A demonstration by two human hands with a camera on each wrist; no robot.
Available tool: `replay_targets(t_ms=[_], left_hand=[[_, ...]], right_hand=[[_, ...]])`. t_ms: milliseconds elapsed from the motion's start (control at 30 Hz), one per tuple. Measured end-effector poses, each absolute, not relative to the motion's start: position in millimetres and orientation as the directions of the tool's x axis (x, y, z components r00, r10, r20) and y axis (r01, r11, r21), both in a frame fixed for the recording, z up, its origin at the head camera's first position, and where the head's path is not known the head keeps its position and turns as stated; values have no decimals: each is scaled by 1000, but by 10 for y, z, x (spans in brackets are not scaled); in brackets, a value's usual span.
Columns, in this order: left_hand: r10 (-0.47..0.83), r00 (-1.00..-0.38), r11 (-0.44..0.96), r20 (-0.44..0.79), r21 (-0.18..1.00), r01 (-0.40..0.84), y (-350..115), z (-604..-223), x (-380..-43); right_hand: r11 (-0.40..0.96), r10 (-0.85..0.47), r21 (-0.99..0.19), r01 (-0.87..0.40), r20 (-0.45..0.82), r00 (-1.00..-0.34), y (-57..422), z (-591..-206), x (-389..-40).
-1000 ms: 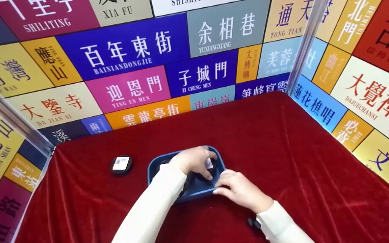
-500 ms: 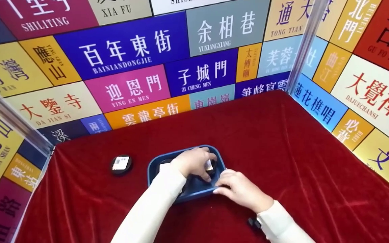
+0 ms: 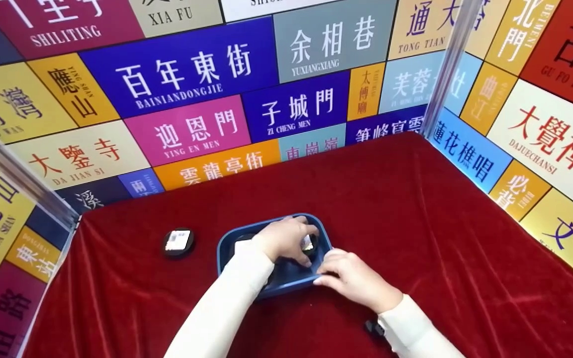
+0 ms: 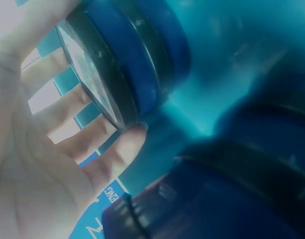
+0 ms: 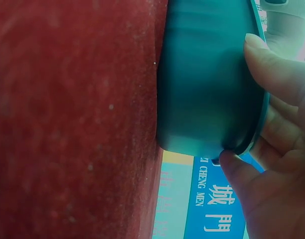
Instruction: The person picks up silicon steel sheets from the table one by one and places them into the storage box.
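Inside the blue plastic bin [image 3: 286, 286], my left hand [image 3: 286, 238] holds a round dark jar [image 3: 308, 243] by its lid end, near the bin's right wall. The left wrist view shows fingers and thumb around the jar [image 4: 127, 59], its pale label facing the palm. Another dark jar [image 4: 232, 184] lies in the bin close by, mostly hidden under my left forearm in the head view. At the bin's right front corner, my right hand [image 3: 358, 281] grips the rim; the right wrist view shows thumb and fingers on the bin's edge [image 5: 259, 112].
A round black container [image 3: 177, 242] with a white label on top stands on the red cloth [image 3: 132, 278], left of the bin. Sign-covered panels [image 3: 187, 69] rise behind and at both sides, joined by metal posts [image 3: 448, 69].
My left fingers have drawn slightly closer around the jar, whose label shows a little differently. The right hand and the bin have stayed put.
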State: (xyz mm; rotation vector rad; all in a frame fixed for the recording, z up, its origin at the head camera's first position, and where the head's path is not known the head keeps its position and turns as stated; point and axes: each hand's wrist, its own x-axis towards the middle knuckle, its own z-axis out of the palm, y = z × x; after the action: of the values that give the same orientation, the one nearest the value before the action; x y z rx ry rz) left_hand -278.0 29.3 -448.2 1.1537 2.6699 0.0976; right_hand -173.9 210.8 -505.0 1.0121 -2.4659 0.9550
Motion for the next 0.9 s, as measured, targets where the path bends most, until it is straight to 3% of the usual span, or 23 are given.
replay_targets(t_ms=[900], left_hand=[[713,-678,700,-179,127,702,278,-4486,-2759]], right_hand=[[532,-502,-474,-702,492,-712,2114,-5077,-1746]])
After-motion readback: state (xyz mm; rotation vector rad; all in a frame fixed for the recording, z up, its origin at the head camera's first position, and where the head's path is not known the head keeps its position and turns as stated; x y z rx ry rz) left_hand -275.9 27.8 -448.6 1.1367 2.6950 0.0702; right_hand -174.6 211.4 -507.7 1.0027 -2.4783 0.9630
